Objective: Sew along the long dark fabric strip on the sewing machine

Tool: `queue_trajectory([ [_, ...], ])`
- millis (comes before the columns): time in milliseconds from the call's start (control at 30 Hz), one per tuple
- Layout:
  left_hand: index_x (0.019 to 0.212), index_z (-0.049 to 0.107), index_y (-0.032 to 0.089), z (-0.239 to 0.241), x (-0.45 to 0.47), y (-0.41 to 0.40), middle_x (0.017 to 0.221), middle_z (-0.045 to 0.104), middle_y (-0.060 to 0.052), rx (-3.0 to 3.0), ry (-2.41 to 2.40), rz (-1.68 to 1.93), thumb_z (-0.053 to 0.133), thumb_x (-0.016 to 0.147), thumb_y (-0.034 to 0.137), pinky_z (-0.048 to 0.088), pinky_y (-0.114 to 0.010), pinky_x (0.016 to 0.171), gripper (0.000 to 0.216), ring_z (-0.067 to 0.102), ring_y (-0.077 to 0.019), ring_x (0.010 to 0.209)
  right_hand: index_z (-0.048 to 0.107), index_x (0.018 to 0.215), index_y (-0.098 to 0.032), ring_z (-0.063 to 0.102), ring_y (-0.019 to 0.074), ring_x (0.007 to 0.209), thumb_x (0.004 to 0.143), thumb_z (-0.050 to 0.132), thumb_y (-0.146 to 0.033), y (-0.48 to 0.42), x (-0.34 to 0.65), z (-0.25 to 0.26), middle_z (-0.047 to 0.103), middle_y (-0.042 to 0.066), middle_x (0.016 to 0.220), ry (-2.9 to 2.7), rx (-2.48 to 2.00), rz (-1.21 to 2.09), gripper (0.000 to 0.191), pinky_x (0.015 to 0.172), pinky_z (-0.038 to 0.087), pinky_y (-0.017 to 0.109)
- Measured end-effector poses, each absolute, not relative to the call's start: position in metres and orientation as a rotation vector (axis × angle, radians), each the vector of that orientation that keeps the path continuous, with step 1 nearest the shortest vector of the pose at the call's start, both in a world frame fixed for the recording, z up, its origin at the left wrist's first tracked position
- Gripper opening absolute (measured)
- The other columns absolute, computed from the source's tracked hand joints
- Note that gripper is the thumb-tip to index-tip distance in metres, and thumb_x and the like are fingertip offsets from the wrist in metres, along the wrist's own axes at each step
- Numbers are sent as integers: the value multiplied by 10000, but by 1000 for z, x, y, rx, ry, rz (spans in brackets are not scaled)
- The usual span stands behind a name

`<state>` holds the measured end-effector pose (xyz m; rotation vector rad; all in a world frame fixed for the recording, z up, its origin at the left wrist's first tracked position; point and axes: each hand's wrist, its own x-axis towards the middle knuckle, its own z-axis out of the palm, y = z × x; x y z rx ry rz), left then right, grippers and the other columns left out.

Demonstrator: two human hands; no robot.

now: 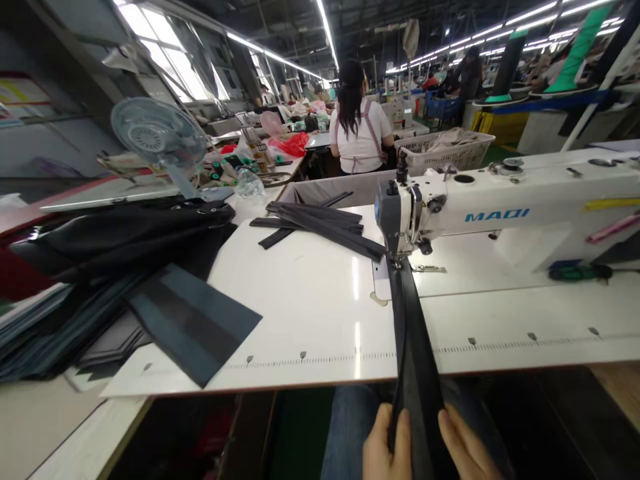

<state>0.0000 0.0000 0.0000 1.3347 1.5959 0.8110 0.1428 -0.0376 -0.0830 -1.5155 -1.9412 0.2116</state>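
Note:
A long black fabric strip (417,333) runs from under the presser foot of the white sewing machine (505,207) over the table's front edge toward me. My left hand (387,443) pinches its left edge between thumb and fingers, below the table edge. On the strip's right edge my right hand (467,443) is closed, thumb on top and the other fingers partly hidden. Behind the needle, the strip's far end meets a pile of dark narrow strips (315,223) lying across the white table (310,300).
At the left lie stacked dark panels (195,320) and a black bag-like piece (125,233). A fan (155,133) stands behind them. Further back, a person (360,127) sits facing away beside a white basket (445,150). Thread cones (580,50) stand at the right.

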Motion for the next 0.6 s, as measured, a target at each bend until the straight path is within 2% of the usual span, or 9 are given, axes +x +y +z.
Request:
queue_trajectory([
  [67, 929, 579, 133, 4, -1, -4, 1009, 624, -79, 1293, 1630, 790, 474, 763, 438, 415, -275, 881, 363, 533, -216, 1013, -30, 1358, -264, 552, 219, 1011, 892, 295, -312, -50, 140, -94, 530, 37, 1191, -1997, -1512, 197, 570, 700, 559, 315],
  [133, 971, 566, 130, 7, -1, -7, 1045, 609, -83, 1320, 1595, 783, 470, 777, 427, 402, -280, 899, 368, 532, -207, 1012, -30, 1357, -277, 544, 225, 1022, 887, 305, -315, -57, 138, -102, 511, 32, 1211, -2014, -1513, 168, 578, 719, 552, 322],
  [233, 884, 553, 152, 11, 2, -15, 867, 632, -66, 1504, 1606, 761, 396, 829, 392, 450, -269, 768, 291, 585, -186, 834, -12, 1365, -278, 543, 192, 1024, 899, 261, -268, -58, 131, -97, 513, 31, 1209, -1932, -1521, 236, 540, 729, 547, 284],
  [333, 864, 510, 166, 21, 7, -27, 772, 610, -64, 1772, 1743, 467, 308, 864, 303, 450, -282, 648, 244, 600, -200, 735, 63, 1374, -218, 540, 129, 1023, 908, 249, -264, -53, 124, -72, 579, 29, 1128, -1738, -1569, 549, 504, 746, 526, 199],
  [467, 987, 474, 184, 48, 16, -25, 921, 593, -76, 2049, 1622, -178, 251, 835, 141, 463, -346, 619, 273, 613, -255, 790, 288, 1302, -146, 531, 144, 1041, 896, 286, -314, -47, 122, -46, 601, 64, 1089, -1612, -1548, 794, 439, 799, 501, 213],
  [533, 1067, 444, 195, 60, 23, -6, 975, 569, -71, 2167, 1590, -227, 262, 822, 118, 468, -358, 645, 314, 605, -256, 824, 358, 1255, -135, 553, 174, 1010, 891, 284, -331, -45, 121, -46, 613, 81, 1062, -1588, -1558, 792, 420, 771, 516, 244],
  [600, 1216, 331, 183, 66, 32, 26, 1032, 535, -85, 2288, 1616, -68, 258, 834, 128, 468, -341, 664, 392, 598, -233, 832, 389, 1234, -137, 609, 185, 899, 894, 261, -327, -44, 118, -52, 650, 80, 970, -1544, -1604, 778, 410, 690, 539, 258],
])
